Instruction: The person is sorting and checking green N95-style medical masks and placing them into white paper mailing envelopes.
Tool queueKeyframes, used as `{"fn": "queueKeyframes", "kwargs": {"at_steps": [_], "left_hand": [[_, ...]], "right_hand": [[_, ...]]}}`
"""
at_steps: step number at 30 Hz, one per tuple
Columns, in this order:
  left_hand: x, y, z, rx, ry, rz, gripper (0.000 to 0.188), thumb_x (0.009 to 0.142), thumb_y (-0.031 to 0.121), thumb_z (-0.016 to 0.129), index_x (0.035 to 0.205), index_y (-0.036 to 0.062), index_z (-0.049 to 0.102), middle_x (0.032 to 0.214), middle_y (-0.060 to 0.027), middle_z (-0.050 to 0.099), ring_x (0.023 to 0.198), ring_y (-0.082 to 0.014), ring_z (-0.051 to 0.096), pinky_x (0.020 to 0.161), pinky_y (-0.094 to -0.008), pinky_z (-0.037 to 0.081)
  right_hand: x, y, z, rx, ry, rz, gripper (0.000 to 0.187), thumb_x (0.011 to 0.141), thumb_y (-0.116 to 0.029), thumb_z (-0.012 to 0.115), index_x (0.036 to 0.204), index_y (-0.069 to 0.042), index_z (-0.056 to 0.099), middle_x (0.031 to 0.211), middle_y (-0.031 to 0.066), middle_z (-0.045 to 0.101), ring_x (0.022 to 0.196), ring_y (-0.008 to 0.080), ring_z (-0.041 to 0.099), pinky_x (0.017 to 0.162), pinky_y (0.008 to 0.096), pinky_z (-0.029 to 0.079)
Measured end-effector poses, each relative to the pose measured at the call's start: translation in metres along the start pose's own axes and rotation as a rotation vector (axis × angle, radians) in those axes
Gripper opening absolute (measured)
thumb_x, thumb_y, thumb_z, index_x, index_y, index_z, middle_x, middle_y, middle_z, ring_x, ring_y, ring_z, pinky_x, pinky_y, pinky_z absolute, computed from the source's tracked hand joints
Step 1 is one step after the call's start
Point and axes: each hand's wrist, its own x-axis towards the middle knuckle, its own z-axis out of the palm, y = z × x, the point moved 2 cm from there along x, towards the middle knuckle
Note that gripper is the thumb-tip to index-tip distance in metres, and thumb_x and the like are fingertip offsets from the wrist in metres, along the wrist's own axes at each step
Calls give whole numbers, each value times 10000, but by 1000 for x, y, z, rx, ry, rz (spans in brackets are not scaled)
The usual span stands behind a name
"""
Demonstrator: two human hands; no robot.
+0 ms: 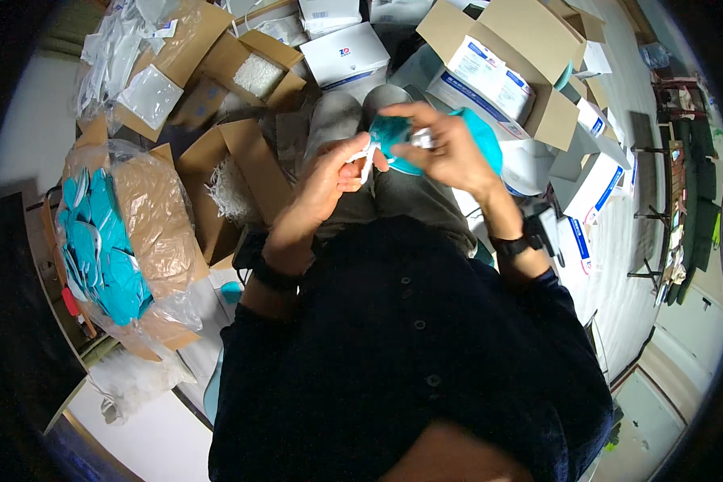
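My left hand (335,174) is above my lap, thumb and fingers closed on a thin white strip (366,167) that hangs down. Between my hands is a small teal piece (386,131), close to the left fingertips. My right hand (451,145) comes over it from the right, its fingers bent and partly smeared by motion. Something whitish and shiny (422,139) shows inside that hand, too blurred to name. A larger smooth teal cup-shaped piece (482,138) lies behind the right hand, over my right knee.
At left, a plastic-lined carton (162,210) holds many teal pieces with pale edges (100,249). Two open cartons with white stringy bundles (231,191) stand beside my legs. White boxes (345,56) are ahead; an open carton with printed white boxes (490,76) is at far right.
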Motion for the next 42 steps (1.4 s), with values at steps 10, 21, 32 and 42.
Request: {"fn": "queueKeyframes", "kwargs": {"at_steps": [10, 21, 32, 42], "left_hand": [[-10, -7, 0, 128, 86, 18, 290, 922, 256, 522, 754, 31, 594, 592, 44, 430, 487, -29, 310, 453, -211, 209], [-8, -6, 6, 271, -84, 35, 355, 1000, 324, 422, 748, 88, 502, 585, 37, 392, 494, -50, 312, 449, -222, 218], [37, -40, 48, 274, 90, 410, 356, 1004, 293, 461, 738, 64, 519, 613, 59, 417, 498, -43, 359, 443, -209, 284], [-25, -50, 33, 266, 45, 140, 299, 1017, 250, 429, 828, 40, 525, 626, 52, 380, 540, -54, 348, 490, -222, 293]], "right_hand": [[5, -6, 24, -253, -221, -51, 242, 787, -65, 650, 1027, -91, 641, 843, 151, 659, 734, 342, 641, 619, 375, 495], [-13, 10, 17, -240, -94, 61, 214, 832, 32, 572, 1017, -37, 654, 869, 171, 654, 768, 290, 646, 682, 321, 492], [-23, 38, 19, 1343, 404, 816, 163, 856, -25, 483, 964, -59, 601, 614, -45, 441, 430, 48, 269, 393, 197, 216], [14, 74, -19, 1439, 610, 788, 154, 885, -126, 504, 889, -13, 609, 576, -38, 396, 439, 46, 277, 389, 199, 177]]}}
